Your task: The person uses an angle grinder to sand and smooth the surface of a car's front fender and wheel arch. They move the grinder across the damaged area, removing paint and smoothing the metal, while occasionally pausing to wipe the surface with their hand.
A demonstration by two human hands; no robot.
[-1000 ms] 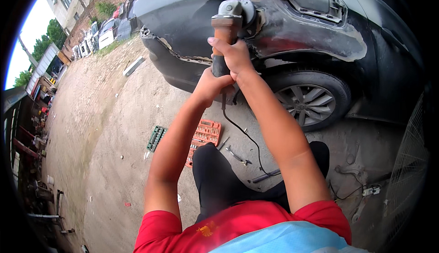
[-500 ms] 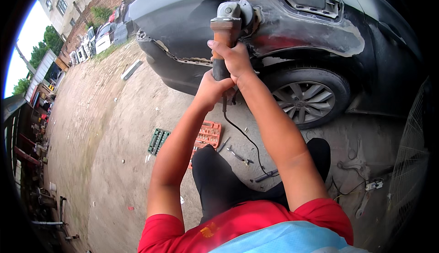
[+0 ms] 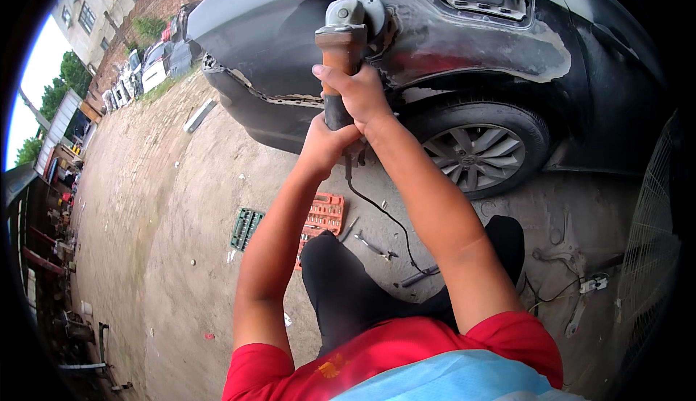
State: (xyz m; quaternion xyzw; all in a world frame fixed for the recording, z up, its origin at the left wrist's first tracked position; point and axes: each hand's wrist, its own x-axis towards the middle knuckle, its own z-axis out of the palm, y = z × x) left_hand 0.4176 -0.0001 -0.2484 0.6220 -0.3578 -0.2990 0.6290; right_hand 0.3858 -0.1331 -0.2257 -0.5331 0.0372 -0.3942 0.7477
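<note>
An orange and black angle grinder (image 3: 339, 54) with a grey metal head is held upright in both my hands. My right hand (image 3: 360, 96) wraps round its orange body, thumb pointing left. Just below, my left hand (image 3: 326, 142) grips the black rear end, where the power cord (image 3: 384, 210) hangs down. The grinder's disc (image 3: 373, 15) faces the dark car's rear side panel (image 3: 453, 46), which is stripped and scuffed in patches. Whether the disc touches the panel I cannot tell. Below the panel is the car's rear wheel (image 3: 475, 151).
An orange socket set case (image 3: 326, 211) and a green one (image 3: 246, 227) lie open on the ground. Pliers (image 3: 373, 246) and other tools lie by my knees. A power strip (image 3: 593, 285) with cables is at right, beside a wire mesh (image 3: 649, 241). Brick wall and scrap stand far left.
Both hands and the grinder have shifted slightly left in the picture. The whole scene, car included, has also slid a little left. My grip stays the same.
</note>
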